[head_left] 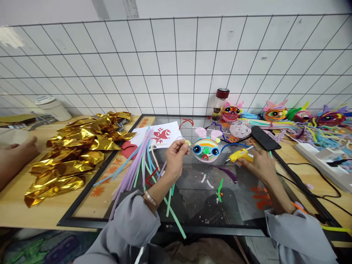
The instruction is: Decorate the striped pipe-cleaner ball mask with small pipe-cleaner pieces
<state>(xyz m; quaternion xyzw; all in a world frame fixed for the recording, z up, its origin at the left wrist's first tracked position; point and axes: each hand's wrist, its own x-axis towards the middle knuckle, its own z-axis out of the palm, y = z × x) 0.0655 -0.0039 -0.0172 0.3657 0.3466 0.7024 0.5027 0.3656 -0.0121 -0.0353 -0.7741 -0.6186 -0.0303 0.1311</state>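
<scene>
My left hand (176,156) is raised over a glass sheet (192,183) and pinches a small pale green piece (187,142) between fingers and thumb. Just right of it sits a striped, round craft face (206,148) with blue eyes and pink ears. My right hand (257,163) rests on the glass and grips a yellow glue gun (239,155), its nozzle pointing left toward the face. Long pipe cleaners (137,165) in lilac, blue and green lie fanned under my left forearm.
Crumpled gold foil (74,150) covers the wooden table on the left, where another person's hand (19,152) rests. A red papercut on white paper (162,135), a jar (220,102), a black phone (265,137), finished masks (275,112) and a power strip (321,159) lie behind and right.
</scene>
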